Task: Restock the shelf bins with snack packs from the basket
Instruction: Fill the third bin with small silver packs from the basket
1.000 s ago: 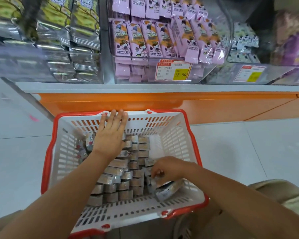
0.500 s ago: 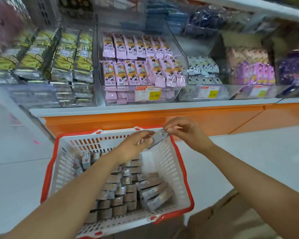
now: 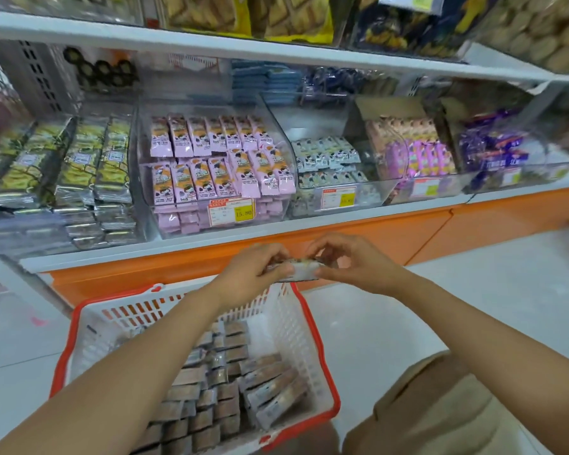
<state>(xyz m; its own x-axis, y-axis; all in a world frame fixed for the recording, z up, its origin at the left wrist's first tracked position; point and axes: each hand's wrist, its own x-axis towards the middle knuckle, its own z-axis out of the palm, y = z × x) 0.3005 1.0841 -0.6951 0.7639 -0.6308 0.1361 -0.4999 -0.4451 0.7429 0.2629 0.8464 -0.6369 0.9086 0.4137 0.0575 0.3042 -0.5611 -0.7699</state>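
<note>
Raised above basket [image 3: 286,323]: left hand [image 3: 248,272] and right hand [image 3: 350,264] grips pinching snack pack [image 3: 304,271] ends.

Bright, even overhead light with soft shadows; glare on the clear bins [image 3: 278,123]; wide-angle bending and blur toward the edges; overall slightly soft.

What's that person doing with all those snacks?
A person is restocking a shop shelf. Their left hand and right hand pinch a white snack pack between them, just above the far rim of the red-and-white basket. Many more packs lie in the basket. The clear shelf bins stand in front, and the held pack has not gone into one yet.
</note>
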